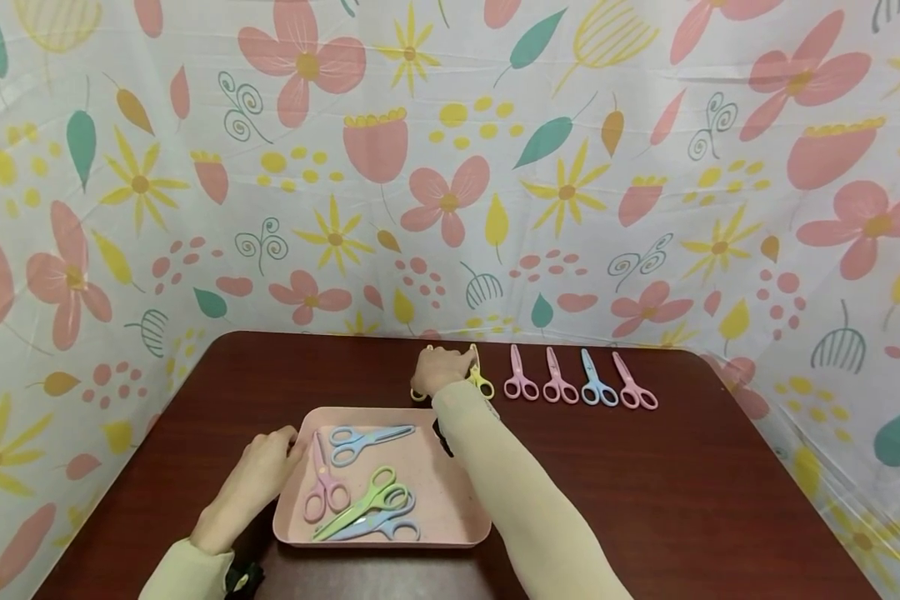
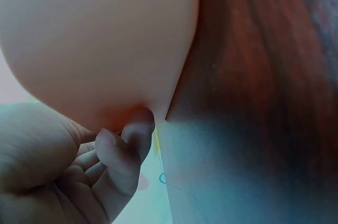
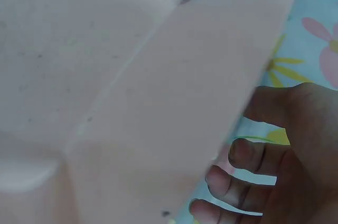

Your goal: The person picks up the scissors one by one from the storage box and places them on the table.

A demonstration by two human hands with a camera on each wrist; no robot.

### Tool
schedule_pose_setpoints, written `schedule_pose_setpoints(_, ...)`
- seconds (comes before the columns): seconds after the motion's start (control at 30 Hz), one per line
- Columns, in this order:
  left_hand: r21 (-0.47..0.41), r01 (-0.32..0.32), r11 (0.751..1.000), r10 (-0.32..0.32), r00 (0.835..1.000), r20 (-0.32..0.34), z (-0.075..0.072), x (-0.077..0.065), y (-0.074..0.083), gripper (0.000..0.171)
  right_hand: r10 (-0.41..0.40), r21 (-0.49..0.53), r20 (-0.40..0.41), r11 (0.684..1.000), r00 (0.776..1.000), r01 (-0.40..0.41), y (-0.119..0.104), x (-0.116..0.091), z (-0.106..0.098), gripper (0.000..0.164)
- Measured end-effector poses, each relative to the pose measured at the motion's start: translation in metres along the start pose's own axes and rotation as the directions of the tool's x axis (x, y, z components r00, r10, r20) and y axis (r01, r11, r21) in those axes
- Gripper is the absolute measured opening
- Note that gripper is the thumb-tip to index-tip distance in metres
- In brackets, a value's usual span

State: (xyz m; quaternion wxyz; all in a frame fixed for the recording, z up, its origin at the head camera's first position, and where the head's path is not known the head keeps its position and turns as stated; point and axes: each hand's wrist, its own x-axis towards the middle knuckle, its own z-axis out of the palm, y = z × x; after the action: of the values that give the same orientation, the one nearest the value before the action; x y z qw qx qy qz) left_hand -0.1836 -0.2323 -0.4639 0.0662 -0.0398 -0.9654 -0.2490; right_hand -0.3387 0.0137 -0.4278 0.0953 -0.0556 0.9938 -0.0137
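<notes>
In the head view my left hand point(image 1: 266, 458) holds the left rim of a shallow pink tray point(image 1: 450, 533); the left wrist view shows bent fingers point(image 2: 119, 152) against the tray's wall. Inside the tray lie a pink pair of scissors point(image 1: 321, 479), a blue pair point(image 1: 360, 442), and a green pair point(image 1: 367, 502) crossed over another blue pair point(image 1: 401, 527). Beyond the tray my right hand point(image 1: 441, 369) covers most of a yellow pair of scissors point(image 1: 417, 395), beside a second yellow pair point(image 1: 482, 382). Its fingers look loosely spread in the right wrist view, with nothing visible between them.
To the right along the far edge, two pink pairs of scissors point(image 1: 521, 383) point(image 1: 558, 385), a blue pair point(image 1: 598, 387) and another pink pair point(image 1: 636, 393) lie in a row on the dark wooden table point(image 1: 690, 492). A flower-print curtain point(image 1: 450, 275) hangs behind.
</notes>
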Motion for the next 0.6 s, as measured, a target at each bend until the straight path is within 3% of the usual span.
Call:
schedule_pose_setpoints(0.3, -0.005, 0.002, 1.000, -0.002, 1.000, 0.010, 0.000, 0.001, 0.001, 0.019, -0.041, 0.259, -0.012, 0.965, 0.999, 0.043, 0.022, -0.022, -0.025, 0.036)
schedule_pose_setpoints(0.4, -0.006, 0.001, 1.000, -0.001, 1.000, 0.003, -0.001, 0.001, 0.001, 0.019, -0.058, 0.355, -0.021, 0.933, 0.998, 0.061, 0.032, -0.032, -0.033, 0.033)
schedule_pose_setpoints(0.53, -0.003, 0.003, 1.000, -0.003, 1.000, 0.011, 0.000, 0.002, 0.001, 0.019, -0.080, 0.471, -0.053, 0.877, 0.995, 0.096, 0.045, -0.050, -0.040, 0.045)
schedule_pose_setpoints(0.6, 0.000, 0.004, 1.000, -0.004, 1.000, 0.017, 0.000, 0.002, 0.001, 0.020, -0.082, 0.524, -0.083, 0.844, 0.993, 0.114, 0.053, -0.061, -0.041, 0.043)
